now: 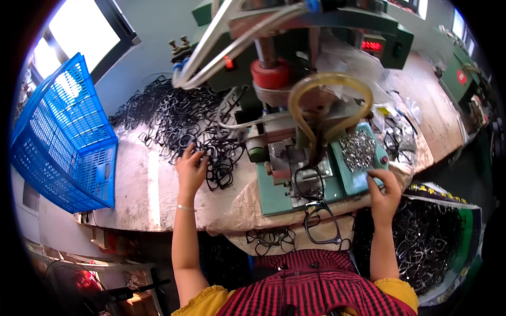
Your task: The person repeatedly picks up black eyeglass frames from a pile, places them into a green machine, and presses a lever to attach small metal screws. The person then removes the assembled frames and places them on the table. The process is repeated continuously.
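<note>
My left hand (191,169) reaches into the near edge of a pile of black plastic eyeglass frames (182,113), thumb and fingers apart; no frame is plainly gripped. My right hand (385,192) is at the near right of a green tray (350,181), its fingers curled and the thumb close to the index finger; anything between them is too small to make out. Small silvery metal parts (358,150) fill the tray's far portion. Between my hands, a black eyeglass frame (322,241) hangs at the front of a press machine (284,158), its upper part against the metal fixture.
A blue plastic basket (68,142) lies tipped at the left. A sack (421,242) of black frames stands low at the right, by my forearm. Several loose frames (271,241) lie on brown paper before my apron. A yellowish hose (329,79) loops before the press.
</note>
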A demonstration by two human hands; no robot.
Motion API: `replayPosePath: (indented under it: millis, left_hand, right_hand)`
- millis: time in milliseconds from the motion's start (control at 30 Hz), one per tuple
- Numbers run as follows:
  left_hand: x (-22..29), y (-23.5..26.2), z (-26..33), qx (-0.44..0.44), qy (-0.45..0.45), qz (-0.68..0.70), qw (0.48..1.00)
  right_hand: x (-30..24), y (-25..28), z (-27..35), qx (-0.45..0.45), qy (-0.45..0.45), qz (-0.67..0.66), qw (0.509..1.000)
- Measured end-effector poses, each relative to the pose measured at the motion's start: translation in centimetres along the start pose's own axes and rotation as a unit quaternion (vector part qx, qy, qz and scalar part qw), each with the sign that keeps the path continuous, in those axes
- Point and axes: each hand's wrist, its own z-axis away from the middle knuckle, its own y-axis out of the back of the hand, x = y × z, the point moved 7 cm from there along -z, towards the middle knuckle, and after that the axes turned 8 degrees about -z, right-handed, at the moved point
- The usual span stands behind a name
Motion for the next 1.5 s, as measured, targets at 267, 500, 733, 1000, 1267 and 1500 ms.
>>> replayPosePath:
  millis: [267, 500, 733, 1000, 1267, 1500]
  left_hand:
    - [2.5, 1.5, 5.4, 0.151, 0.188, 0.426, 0.872]
    - [15.1, 4.7, 6.5, 0.035, 0.129, 0.596, 0.792]
    - [25.7, 9.1, 8.3, -0.209, 0.088, 0.771, 0.595]
    - [32.2, 5.1, 10.5, -0.449, 0.245, 0.748, 0.424]
    - [32.1, 4.4, 10.6, -0.46, 0.24, 0.744, 0.421]
    - [29.8, 2.8, 12.9, -0.431, 0.125, 0.79, 0.419]
  right_hand:
    - [-5.1, -10.3, -3.5, -0.092, 0.017, -0.234, 0.968]
    - [-5.1, -11.2, -2.4, -0.084, -0.097, -0.386, 0.913]
    - [-8.9, -10.2, -1.5, -0.103, -0.144, -0.409, 0.895]
    - [0.4, -4.0, -6.1, 0.038, 0.012, -0.071, 0.997]
    - [1.7, -3.0, -1.3, -0.082, 0.039, 0.249, 0.964]
    - [4.3, -5.7, -4.5, -0.044, 0.064, 0.233, 0.969]
